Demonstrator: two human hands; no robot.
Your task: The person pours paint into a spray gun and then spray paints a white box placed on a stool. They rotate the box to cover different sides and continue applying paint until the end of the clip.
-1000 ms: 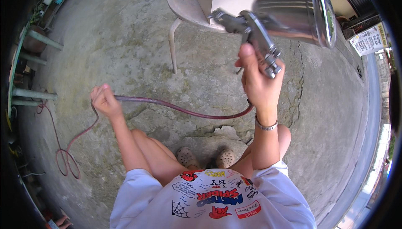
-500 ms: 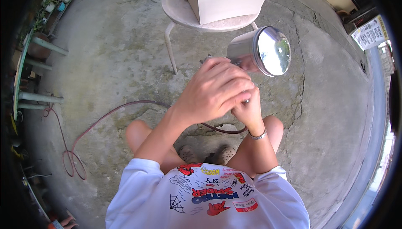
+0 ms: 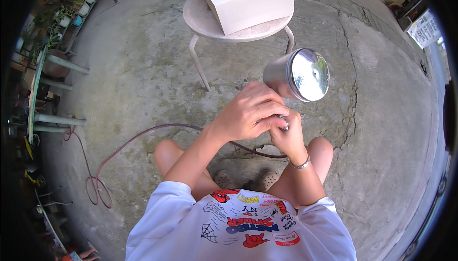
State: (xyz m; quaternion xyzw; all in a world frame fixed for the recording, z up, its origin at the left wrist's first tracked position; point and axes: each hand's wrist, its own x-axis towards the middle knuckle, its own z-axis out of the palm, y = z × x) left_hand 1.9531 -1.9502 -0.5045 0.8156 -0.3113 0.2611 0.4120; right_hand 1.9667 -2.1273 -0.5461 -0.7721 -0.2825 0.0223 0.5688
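A silver metal spray gun point(image 3: 284, 120) is between my two hands, and most of its body is hidden behind my fingers. Its round cup point(image 3: 277, 76) sticks out beyond them, tipped so that a mirror-bright round end faces up and to the right. My left hand point(image 3: 250, 110) is closed over the gun from the left, its thumb and fingers pressed near a small metal end piece. From the right, my right hand point(image 3: 287, 136) is wrapped round the gun's lower part. A dark red hose point(image 3: 248, 149) runs beneath my hands; where it joins is hidden.
Ahead stands a pale round stool point(image 3: 200, 20) with a white box point(image 3: 255, 5) on it. Cracked concrete point(image 3: 381, 118) surrounds me. The hose loops point(image 3: 98, 192) across the floor at left. Along the left edge are a green-legged table point(image 3: 59, 120) and potted plants point(image 3: 64, 20).
Both hands and the spray gun sit slightly lower in view, with the cup a little lower too. My left fingers have shifted over the small metal end piece. The whole view has tilted somewhat.
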